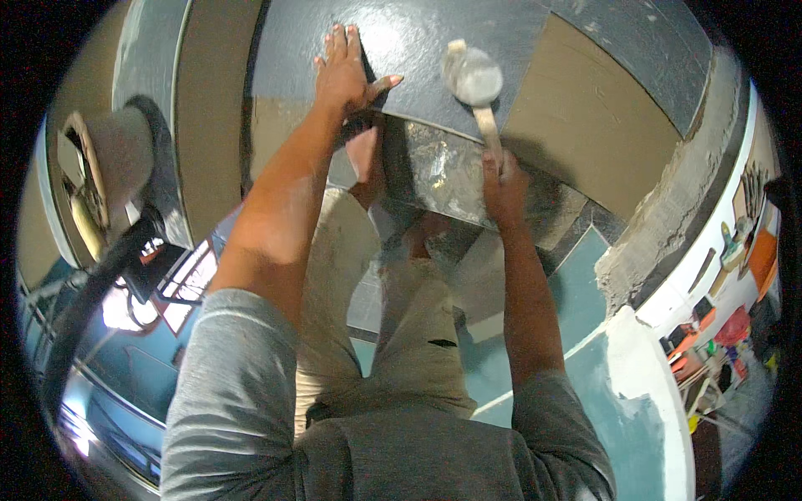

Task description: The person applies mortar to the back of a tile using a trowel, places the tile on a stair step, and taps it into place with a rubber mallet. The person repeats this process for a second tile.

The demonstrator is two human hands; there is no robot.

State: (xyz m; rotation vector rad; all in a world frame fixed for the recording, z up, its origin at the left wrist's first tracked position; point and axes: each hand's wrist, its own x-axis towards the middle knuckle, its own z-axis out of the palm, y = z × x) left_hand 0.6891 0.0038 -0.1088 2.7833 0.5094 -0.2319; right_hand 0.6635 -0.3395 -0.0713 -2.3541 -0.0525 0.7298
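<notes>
My left hand [342,82] lies flat on a large dark grey tile [418,37], fingers stretched out and thumb spread near its front edge. A mallet [474,77] with a pale, dusty round head and a wooden handle is in my right hand [506,188], whose fingers are wrapped round the handle. The mallet's head is over the tile, right of my left hand; whether it touches the surface I cannot tell. Brown mortar [595,108] shows beside the tile on the right. Below the tile's front edge is a step face [439,163] with smeared mortar.
At the left stands a dusty bucket [125,150] with tools in it. A rough cement edge [660,217] runs along the right. Beyond it, several tools and coloured items [731,326] lie on a white surface and shelf. My bare feet stand below the step face.
</notes>
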